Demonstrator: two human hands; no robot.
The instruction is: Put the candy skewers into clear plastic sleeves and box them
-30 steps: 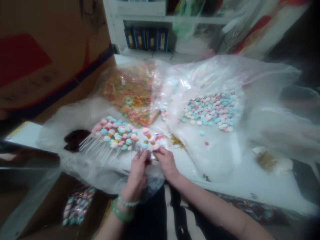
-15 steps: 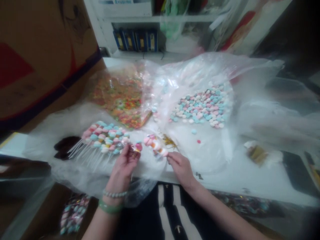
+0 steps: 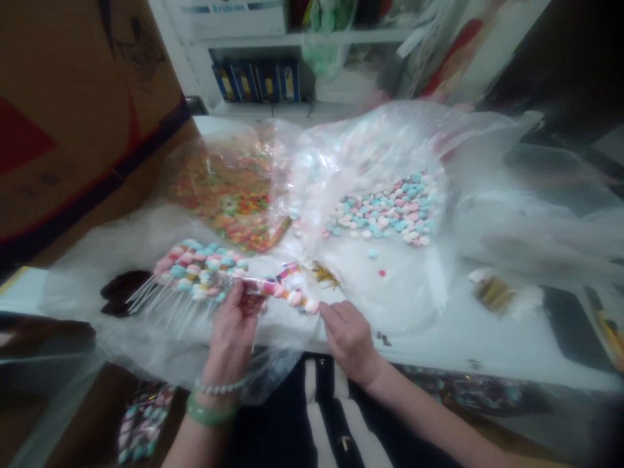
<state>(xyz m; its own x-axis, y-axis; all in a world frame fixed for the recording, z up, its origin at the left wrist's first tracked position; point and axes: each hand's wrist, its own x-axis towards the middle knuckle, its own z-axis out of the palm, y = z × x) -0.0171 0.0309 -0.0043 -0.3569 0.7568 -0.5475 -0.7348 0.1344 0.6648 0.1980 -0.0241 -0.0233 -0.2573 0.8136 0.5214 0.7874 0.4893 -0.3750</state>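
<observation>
**Left hand (image 3: 233, 320) grips candy skewer (image 3: 287, 288), open right hand (image 3: 349, 339) touches its end**

The skewer lies just right of the skewer bundle (image 3: 199, 274), above a plastic sheet (image 3: 160, 344). A loose grip could let candies slip off; a bump could scatter the bundle.

A sheet of clear plastic (image 3: 507, 240) lay spread over the counter (image 3: 487, 354), with a bag of small mixed sweets (image 3: 227, 201) on it toward the back left and a pile of round sweets (image 3: 383, 211) on it to that bag's right. A row of sweet skewers (image 3: 195, 276) lay on the plastic in front of the bag, their sticks pointing toward the counter's front left corner. A cardboard box (image 3: 73, 110) stood beyond the counter's left edge, and a shelf (image 3: 292, 39) stood behind its back edge.
</observation>
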